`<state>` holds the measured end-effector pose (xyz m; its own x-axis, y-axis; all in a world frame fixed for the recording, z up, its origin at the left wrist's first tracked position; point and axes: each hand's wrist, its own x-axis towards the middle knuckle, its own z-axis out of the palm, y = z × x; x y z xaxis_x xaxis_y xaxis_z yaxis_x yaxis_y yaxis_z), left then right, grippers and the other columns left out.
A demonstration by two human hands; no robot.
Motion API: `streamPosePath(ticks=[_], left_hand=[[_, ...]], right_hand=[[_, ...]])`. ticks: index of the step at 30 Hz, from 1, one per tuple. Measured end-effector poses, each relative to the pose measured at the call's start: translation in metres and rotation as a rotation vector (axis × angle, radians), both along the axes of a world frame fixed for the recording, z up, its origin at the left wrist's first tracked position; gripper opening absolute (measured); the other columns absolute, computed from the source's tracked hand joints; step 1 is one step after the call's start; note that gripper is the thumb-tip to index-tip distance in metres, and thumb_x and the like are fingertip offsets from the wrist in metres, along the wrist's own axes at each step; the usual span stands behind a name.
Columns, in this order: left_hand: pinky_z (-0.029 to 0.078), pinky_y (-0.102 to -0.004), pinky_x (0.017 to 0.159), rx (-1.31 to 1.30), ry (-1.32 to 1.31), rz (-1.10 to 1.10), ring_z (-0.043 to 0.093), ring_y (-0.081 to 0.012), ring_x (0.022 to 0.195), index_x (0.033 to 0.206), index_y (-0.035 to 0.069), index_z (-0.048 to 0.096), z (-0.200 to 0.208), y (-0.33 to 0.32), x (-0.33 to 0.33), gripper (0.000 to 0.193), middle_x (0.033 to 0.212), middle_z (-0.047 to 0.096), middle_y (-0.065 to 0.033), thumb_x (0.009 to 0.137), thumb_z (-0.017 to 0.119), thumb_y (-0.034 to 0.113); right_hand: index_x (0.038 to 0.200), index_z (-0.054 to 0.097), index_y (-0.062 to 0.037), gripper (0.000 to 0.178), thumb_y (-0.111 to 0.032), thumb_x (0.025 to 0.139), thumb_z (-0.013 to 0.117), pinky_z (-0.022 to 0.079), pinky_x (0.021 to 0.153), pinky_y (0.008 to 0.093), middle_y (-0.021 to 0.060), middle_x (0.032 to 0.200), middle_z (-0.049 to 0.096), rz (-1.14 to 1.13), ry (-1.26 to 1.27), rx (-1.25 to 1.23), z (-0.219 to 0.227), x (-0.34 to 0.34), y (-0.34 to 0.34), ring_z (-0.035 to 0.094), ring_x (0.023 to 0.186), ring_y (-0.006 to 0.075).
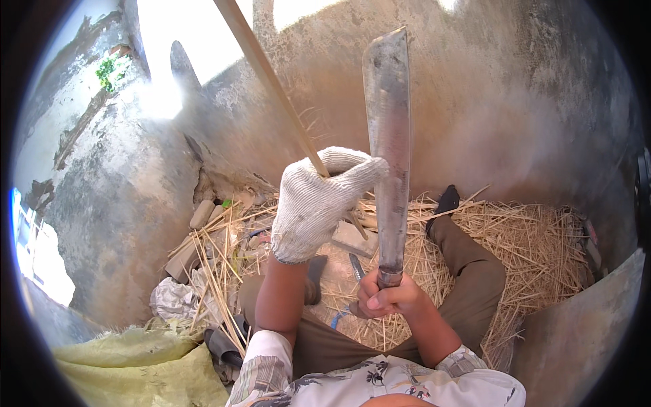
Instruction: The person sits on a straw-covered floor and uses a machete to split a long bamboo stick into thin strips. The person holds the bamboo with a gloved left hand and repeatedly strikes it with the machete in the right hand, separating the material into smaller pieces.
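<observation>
My left hand [313, 203], in a white knitted glove, is closed around a long, thin bamboo strip [271, 81]. The strip slants up and to the left, and its short lower end shows below the glove. My bare right hand [395, 297] grips the handle of a machete [389, 142], its wide, stained blade standing upright in front of me. The gloved thumb and fingertips reach to the left edge of the blade and appear to touch it.
Split strips and shavings [529, 251] litter the floor around my legs. Brick pieces [183, 261] and a crumpled white sack [175, 297] lie left, near a yellow-green sheet [146, 366]. A narrow metal tool [356, 266] lies between my legs. Worn walls [475, 122] stand close around.
</observation>
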<state>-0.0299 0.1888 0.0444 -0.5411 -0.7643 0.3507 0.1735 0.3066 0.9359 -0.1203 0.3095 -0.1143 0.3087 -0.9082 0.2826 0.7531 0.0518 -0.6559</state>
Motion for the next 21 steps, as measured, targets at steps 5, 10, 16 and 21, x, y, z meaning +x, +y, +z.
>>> streamPosePath(ticks=[5, 10, 16, 21], left_hand=[[0.036, -0.0197, 0.045, 0.092, 0.084, 0.008, 0.048, -0.0030, 0.051, 0.091, -0.002, 0.071, 0.009, -0.010, 0.018, 0.018, 0.064, 0.060, 0.0007, 0.082, 0.079, 0.012], [0.036, -0.0196, 0.045, 0.155, 0.144, -0.023, 0.048, -0.0025, 0.050, 0.093, -0.001, 0.071, 0.013, -0.016, 0.033, 0.021, 0.062, 0.059, 0.0025, 0.083, 0.079, 0.015], [0.033, -0.0196, 0.043, 0.162, 0.326, -0.013, 0.044, -0.0022, 0.047, 0.096, -0.001, 0.069, 0.010, -0.021, 0.041, 0.021, 0.060, 0.055, 0.0029, 0.086, 0.077, 0.016], [0.026, -0.0222, 0.039, 0.082, 0.528, 0.088, 0.032, -0.0037, 0.041, 0.091, 0.001, 0.065, 0.017, -0.026, 0.051, 0.020, 0.052, 0.037, 0.0067, 0.092, 0.070, 0.020]], right_hand=[[0.060, 0.041, -0.0086, 0.033, 0.000, 0.081, 0.064, 0.029, 0.043, 0.0250, -0.0006, 0.049, 0.040, -0.068, 0.129, 0.002, -0.019, 0.005, -0.008, 0.037, 0.042, 0.0081], [0.061, 0.042, -0.0078, 0.031, -0.001, 0.081, 0.065, 0.029, 0.042, 0.0245, 0.0000, 0.050, 0.042, -0.087, 0.207, 0.006, -0.025, 0.013, -0.014, 0.039, 0.043, 0.0081], [0.062, 0.041, -0.0092, 0.033, -0.002, 0.084, 0.064, 0.031, 0.041, 0.0251, 0.0000, 0.051, 0.041, -0.303, 0.355, 0.107, -0.018, 0.019, -0.018, 0.038, 0.042, 0.0076], [0.062, 0.039, -0.0093, 0.035, -0.003, 0.086, 0.063, 0.027, 0.037, 0.0248, -0.0007, 0.049, 0.038, -0.279, 0.337, 0.243, -0.018, 0.024, -0.017, 0.035, 0.037, 0.0077]])
